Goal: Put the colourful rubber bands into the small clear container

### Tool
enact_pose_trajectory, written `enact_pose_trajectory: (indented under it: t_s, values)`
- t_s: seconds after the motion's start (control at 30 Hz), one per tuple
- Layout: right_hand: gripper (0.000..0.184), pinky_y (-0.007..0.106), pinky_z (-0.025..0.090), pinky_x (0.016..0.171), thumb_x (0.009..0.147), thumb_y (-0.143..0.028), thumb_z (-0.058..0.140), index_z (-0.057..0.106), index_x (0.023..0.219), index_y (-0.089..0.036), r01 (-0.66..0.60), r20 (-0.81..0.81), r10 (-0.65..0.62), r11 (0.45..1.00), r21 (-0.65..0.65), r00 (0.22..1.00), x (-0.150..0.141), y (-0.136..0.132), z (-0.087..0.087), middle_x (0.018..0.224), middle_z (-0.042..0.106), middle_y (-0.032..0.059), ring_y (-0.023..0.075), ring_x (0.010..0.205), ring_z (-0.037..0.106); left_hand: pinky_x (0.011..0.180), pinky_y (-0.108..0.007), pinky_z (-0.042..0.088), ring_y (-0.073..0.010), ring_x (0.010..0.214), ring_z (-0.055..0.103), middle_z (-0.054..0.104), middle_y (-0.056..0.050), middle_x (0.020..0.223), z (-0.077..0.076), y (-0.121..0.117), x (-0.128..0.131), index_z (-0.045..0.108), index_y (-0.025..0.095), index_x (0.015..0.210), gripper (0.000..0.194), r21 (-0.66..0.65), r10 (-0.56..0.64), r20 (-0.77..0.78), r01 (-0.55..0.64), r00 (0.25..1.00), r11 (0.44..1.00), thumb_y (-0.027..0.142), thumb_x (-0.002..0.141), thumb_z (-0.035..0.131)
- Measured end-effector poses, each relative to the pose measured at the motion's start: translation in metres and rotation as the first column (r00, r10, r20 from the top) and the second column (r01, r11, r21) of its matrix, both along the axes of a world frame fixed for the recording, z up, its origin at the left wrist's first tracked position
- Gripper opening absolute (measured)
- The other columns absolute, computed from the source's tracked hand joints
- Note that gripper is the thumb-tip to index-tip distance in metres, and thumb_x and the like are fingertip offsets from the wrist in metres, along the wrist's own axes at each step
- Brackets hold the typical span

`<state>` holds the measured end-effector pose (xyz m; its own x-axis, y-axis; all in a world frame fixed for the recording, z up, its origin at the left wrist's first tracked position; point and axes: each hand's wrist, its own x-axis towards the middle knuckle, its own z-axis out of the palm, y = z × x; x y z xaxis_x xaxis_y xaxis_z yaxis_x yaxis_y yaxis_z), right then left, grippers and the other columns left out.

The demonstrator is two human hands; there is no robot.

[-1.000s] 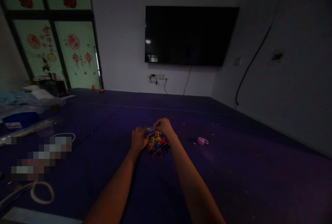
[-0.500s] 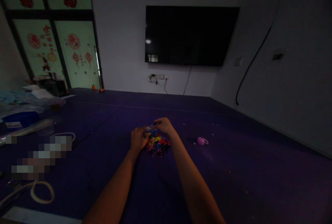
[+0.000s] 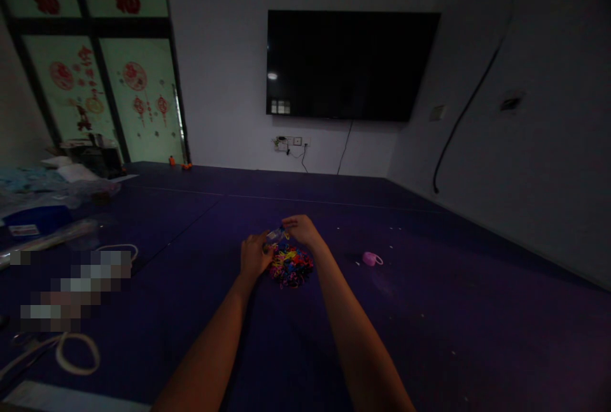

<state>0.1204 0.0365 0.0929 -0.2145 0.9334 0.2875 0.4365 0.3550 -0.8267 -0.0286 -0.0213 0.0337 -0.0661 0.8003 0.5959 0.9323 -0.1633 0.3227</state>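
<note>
A heap of small multicoloured elastic hair ties (image 3: 291, 267) lies on the dark blue-purple surface between my forearms. At the heap's far left side, my left hand (image 3: 255, 257) is closed around a small clear plastic container (image 3: 274, 235), tilted with its mouth toward the right. My right hand (image 3: 300, 230) is at that mouth, fingers pinched together. A few blue and yellow hair ties show at its fingertips, though the exact grip is small and dim. Part of the container is hidden by my left fingers.
Right of the heap lies a pink cap with a loop (image 3: 370, 259). White cord (image 3: 79, 355), a blue container (image 3: 38, 220) and plastic wrapping (image 3: 90, 189) lie at left. A wall-mounted television (image 3: 353, 65) hangs ahead; a black cable (image 3: 470, 103) runs down the right wall.
My right fingers have shifted slightly at the container's mouth, and a yellow hair tie now shows beneath them. My left hand and the container stay almost in place.
</note>
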Motion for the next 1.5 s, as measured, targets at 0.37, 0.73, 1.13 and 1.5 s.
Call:
enact_pose_trajectory:
  t_s: [0.37,0.73,1.13,1.5]
  values:
    - [0.038,0.017,0.049,0.053,0.06,0.006,0.06,0.069,0.092,-0.013,0.046,0.01,-0.046,0.999,-0.015,0.999,0.001,-0.007,0.004,0.076,0.071,0.0053,0.0135,0.063,0.066,0.08,-0.033,0.04,-0.0229,0.092,0.058,0.067,-0.006,0.096,-0.002,0.0,-0.001,0.055,0.023,0.12,0.045,0.021,-0.031,0.0,0.031,1.0,0.999,0.029,0.076,0.062]
    - [0.04,0.02,0.051,0.06,0.053,0.002,0.069,0.07,0.089,-0.014,0.083,0.03,-0.083,0.996,-0.007,0.996,0.003,-0.013,0.01,0.071,0.069,0.0019,0.0141,0.065,0.064,0.082,-0.033,0.04,-0.0223,0.094,0.057,0.067,-0.005,0.098,-0.002,0.001,0.0,0.055,0.025,0.12,0.043,0.007,-0.107,-0.019,0.107,0.994,0.994,0.029,0.078,0.061]
    - [0.041,0.017,0.05,0.054,0.061,0.004,0.057,0.066,0.098,-0.013,0.01,-0.084,-0.015,0.998,-0.057,0.996,-0.004,-0.009,0.006,0.079,0.07,0.0047,0.0129,0.064,0.065,0.081,-0.032,0.043,-0.0222,0.093,0.059,0.067,-0.006,0.096,-0.001,0.001,0.0,0.055,0.023,0.119,0.045,0.002,-0.057,0.042,0.057,0.997,0.998,0.027,0.075,0.062]
    - [0.04,0.019,0.051,0.052,0.06,0.005,0.056,0.067,0.094,-0.013,0.033,-0.115,-0.04,0.998,-0.061,0.992,-0.003,-0.006,0.009,0.074,0.07,0.0047,0.0128,0.058,0.064,0.08,-0.032,0.043,-0.0215,0.088,0.059,0.066,-0.005,0.091,-0.002,0.001,0.0,0.055,0.022,0.119,0.045,0.006,-0.087,0.057,0.087,0.995,0.996,0.029,0.075,0.062]
